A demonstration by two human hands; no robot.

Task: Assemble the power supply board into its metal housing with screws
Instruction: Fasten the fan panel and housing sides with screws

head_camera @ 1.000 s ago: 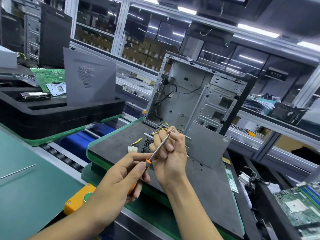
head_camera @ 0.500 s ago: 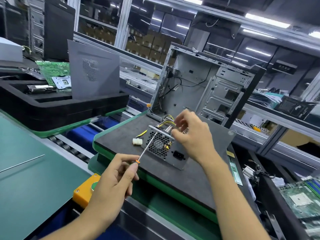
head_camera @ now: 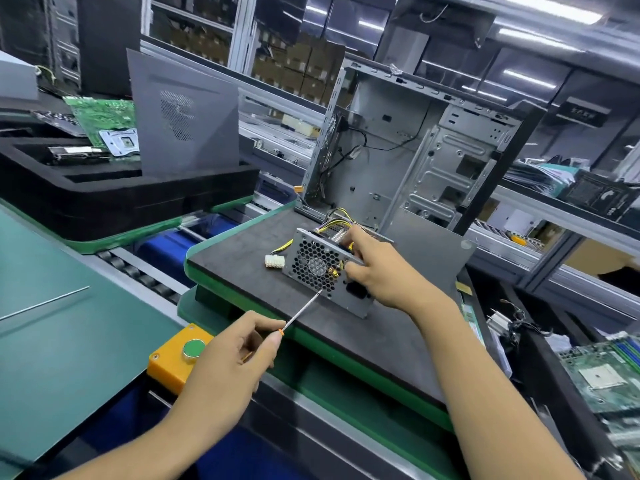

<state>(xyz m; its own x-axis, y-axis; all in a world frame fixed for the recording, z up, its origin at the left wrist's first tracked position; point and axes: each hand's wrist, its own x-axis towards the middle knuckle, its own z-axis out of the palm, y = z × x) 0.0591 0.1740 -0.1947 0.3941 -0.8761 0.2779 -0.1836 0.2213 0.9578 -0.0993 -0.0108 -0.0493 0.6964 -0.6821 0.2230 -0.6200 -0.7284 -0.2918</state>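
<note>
A grey metal power supply housing [head_camera: 313, 268] with a honeycomb fan grille stands on a dark foam pallet [head_camera: 242, 247]. Yellow and black wires run from its top to a white connector [head_camera: 274, 261] lying to its left. My right hand [head_camera: 375, 270] grips the housing's top right edge, thumb on the front face. My left hand [head_camera: 228, 355] holds an orange-handled screwdriver [head_camera: 302, 310]; its thin shaft slants up to the lower edge of the grille. The board inside is hidden.
An open computer case [head_camera: 415, 147] stands upright behind the housing. A black foam tray [head_camera: 121, 199] with a green board and a grey side panel sits at left. An orange box with a green button [head_camera: 192, 349] is near my left hand. More boards lie at the right.
My right hand left the screwdriver tip and went to the housing, now gripping its top right edge. My left hand swung the screwdriver down until its tip met the grille's lower edge.
</note>
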